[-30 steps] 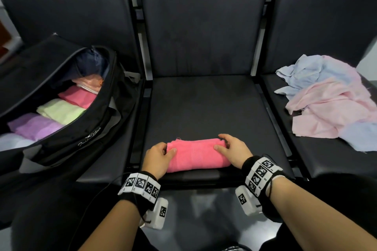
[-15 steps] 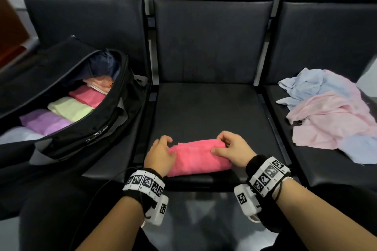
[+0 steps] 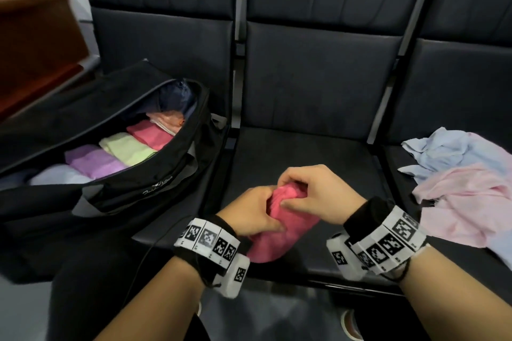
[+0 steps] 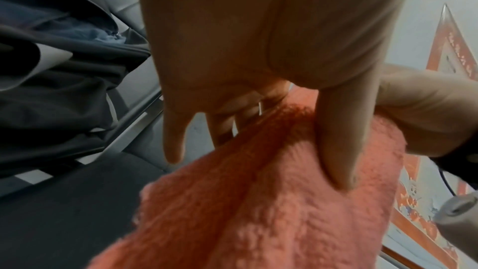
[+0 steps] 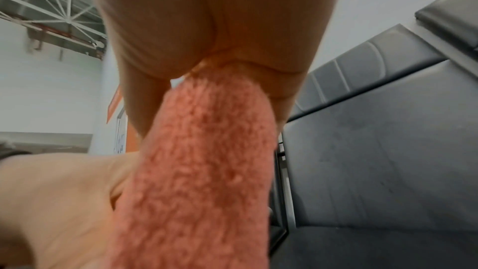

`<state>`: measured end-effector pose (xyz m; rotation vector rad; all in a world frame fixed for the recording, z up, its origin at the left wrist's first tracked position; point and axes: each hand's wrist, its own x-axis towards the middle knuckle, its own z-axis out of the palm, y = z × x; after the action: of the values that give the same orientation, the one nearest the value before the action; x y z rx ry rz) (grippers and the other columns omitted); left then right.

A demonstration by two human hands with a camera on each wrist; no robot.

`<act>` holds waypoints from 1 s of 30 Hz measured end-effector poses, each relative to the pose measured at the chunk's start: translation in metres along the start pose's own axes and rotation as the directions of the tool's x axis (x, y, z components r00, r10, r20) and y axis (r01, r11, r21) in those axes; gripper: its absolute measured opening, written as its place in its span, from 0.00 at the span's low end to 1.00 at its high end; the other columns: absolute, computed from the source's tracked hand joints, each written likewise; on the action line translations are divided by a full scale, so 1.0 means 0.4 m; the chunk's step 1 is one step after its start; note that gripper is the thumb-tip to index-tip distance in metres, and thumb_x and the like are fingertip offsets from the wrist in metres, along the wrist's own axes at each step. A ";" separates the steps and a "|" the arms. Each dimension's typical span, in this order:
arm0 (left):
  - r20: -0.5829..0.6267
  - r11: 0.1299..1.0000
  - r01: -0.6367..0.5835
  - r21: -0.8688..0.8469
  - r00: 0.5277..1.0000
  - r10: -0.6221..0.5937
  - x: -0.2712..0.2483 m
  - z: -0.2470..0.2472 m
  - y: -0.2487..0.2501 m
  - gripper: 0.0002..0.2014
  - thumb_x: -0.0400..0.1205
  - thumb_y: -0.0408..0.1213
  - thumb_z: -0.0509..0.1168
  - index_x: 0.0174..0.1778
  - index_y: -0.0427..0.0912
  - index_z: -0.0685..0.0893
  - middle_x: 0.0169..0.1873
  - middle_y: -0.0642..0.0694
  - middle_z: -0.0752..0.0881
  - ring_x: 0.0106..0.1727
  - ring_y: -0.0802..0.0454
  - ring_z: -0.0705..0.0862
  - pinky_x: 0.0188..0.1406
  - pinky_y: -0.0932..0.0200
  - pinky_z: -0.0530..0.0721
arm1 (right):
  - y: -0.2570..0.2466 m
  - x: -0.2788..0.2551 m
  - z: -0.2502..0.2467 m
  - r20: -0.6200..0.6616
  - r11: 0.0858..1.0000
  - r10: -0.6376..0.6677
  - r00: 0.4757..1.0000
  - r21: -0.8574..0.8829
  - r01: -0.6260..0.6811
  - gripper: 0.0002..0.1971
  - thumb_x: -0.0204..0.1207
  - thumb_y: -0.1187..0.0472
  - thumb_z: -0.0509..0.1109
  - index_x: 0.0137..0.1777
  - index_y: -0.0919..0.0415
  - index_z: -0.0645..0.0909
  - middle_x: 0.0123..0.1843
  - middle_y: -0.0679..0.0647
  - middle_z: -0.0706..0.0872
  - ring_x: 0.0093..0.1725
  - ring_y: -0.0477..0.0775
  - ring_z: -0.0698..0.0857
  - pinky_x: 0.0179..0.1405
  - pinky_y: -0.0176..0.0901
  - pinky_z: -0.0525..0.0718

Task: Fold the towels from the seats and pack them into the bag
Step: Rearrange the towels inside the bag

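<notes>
Now that the folded bright-pink terry towel (image 3: 279,232), flat a second ago, is lifted, pinched by left hand (image 3: 253,209) and right hand (image 3: 315,196), it seems ready for the open black fabric bag (image 3: 133,188) at nine o'clock.

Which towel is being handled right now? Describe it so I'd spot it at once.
Look at the middle seat of the dark row, between the open black bag and the loose pastel towels. Just above its front edge, the left hand and right hand grip a folded towel. It alone is bright pink and held up.
</notes>
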<state>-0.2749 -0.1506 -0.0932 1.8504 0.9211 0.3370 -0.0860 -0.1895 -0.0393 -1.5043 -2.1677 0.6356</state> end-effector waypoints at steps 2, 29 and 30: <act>-0.033 1.000 -0.012 0.003 0.999 0.013 -0.005 -0.019 -0.004 0.20 0.66 0.35 0.80 0.52 0.55 0.87 0.44 0.53 0.92 0.45 0.60 0.91 0.45 0.52 0.92 | -0.012 0.025 -0.003 -0.010 1.000 -0.016 1.000 0.022 0.016 0.11 0.67 0.53 0.79 0.49 0.46 0.85 0.42 0.43 0.89 0.45 0.44 0.87 0.48 0.49 0.86; -0.343 0.431 0.040 -0.902 0.540 -0.769 -0.005 -0.638 -0.365 0.20 0.82 0.30 0.64 0.72 0.37 0.79 0.62 0.34 0.86 0.62 0.35 0.86 0.61 0.35 0.83 | -0.164 0.737 0.339 0.208 0.586 0.287 0.935 0.734 -0.344 0.17 0.75 0.74 0.70 0.60 0.57 0.77 0.40 0.63 0.79 0.22 0.53 0.80 0.20 0.44 0.85; -0.329 0.416 0.049 -0.908 0.533 -0.780 0.002 -0.660 -0.379 0.19 0.83 0.29 0.62 0.71 0.35 0.79 0.60 0.34 0.86 0.59 0.37 0.85 0.60 0.37 0.83 | -0.170 0.769 0.355 0.206 0.586 0.289 0.935 0.734 -0.343 0.15 0.75 0.74 0.70 0.56 0.57 0.77 0.41 0.62 0.79 0.23 0.53 0.79 0.20 0.45 0.86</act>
<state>-0.4984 0.0556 -0.1035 0.4058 1.4501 1.0197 -0.3184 0.0614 -0.0880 -1.3585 -1.3200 1.5168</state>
